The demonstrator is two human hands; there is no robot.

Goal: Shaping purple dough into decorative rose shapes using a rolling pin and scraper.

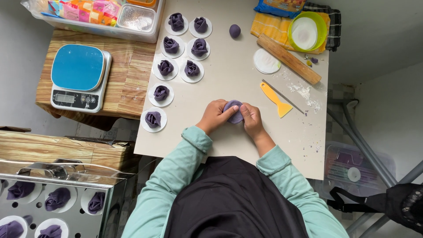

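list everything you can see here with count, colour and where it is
dough piece: 1, purple, held between both hands
dough roses: 8, purple, on white paper rounds, table left
dough ball: 1, purple, table top
rolling pin: 1, wooden, table right
scraper: 1, yellow, right of hands
bowl: 1, green, on yellow cloth
scale: 1, blue-topped, wooden stand left
steamer tray: 1, metal, bottom left, holding purple pieces
table: 1, beige
left hand: on dough
right hand: on dough

Long mint-green sleeves (176, 165) with ribbed cuffs — loose, creased at the elbows. Black apron (233, 198) over the front — plain, smooth, unmarked.
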